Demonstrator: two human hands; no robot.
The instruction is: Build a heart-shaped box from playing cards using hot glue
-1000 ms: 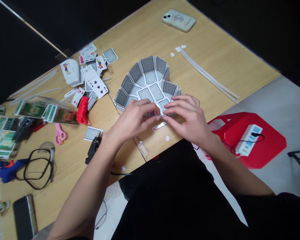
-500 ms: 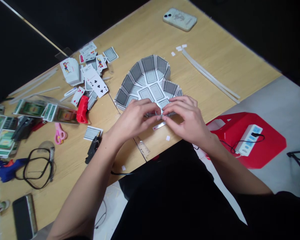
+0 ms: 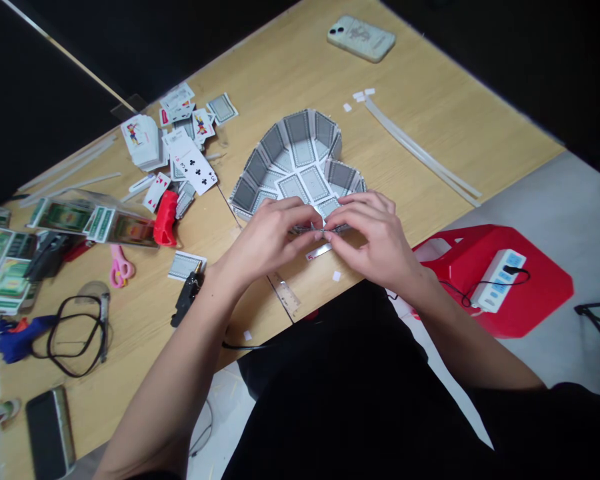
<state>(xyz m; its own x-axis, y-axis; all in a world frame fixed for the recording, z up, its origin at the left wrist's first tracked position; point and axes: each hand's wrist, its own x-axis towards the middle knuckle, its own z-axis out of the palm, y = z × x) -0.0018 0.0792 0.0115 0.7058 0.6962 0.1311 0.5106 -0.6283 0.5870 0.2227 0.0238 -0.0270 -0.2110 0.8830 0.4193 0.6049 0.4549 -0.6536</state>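
A heart-shaped tray built of grey-backed playing cards lies on the wooden table, its card walls standing upright around a card floor. At the near edge of its wall, my left hand pinches the card wall between thumb and fingers. My right hand pinches the same wall just beside it, the fingertips of both hands almost meeting. The exact spot under the fingertips is partly hidden. Just below them lies a card strip with a red 5. A black glue gun rests beside my left forearm.
Loose playing cards and a red stapler-like tool lie to the left, near pink scissors and a blue glue gun. White glue sticks lie to the right. A power strip sits on a red stool.
Both hands stay pinched at the near wall in nearly the same place. Only a very slight shift of the whole view shows.
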